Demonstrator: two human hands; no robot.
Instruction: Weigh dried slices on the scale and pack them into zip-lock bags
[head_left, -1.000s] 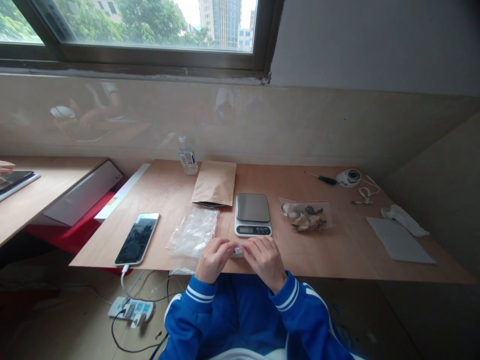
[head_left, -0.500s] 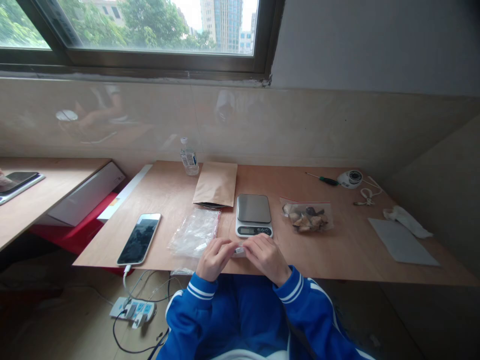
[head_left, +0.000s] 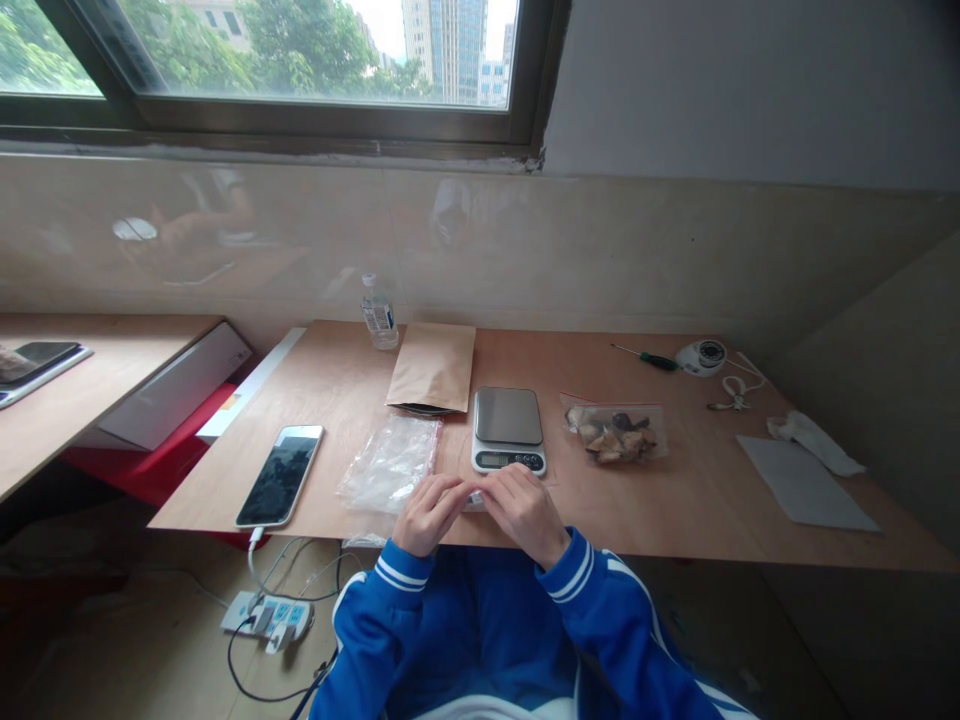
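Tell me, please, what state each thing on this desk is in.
Left hand: fingers curled on small pale item.
Right hand: fingers curled on the same item.
Scale: pan bare.
Phone: screen dark, cable plugged in.
Bottle: upright, capped.
Clear bag: flat, looks empty.
Filled bag: lying flat, pieces inside.
Paper pouch: lying flat.

R hand [head_left: 523, 510] edged left, closer to L hand [head_left: 429, 512], fingertips now meeting, small item [head_left: 474, 497] betw. them more covered
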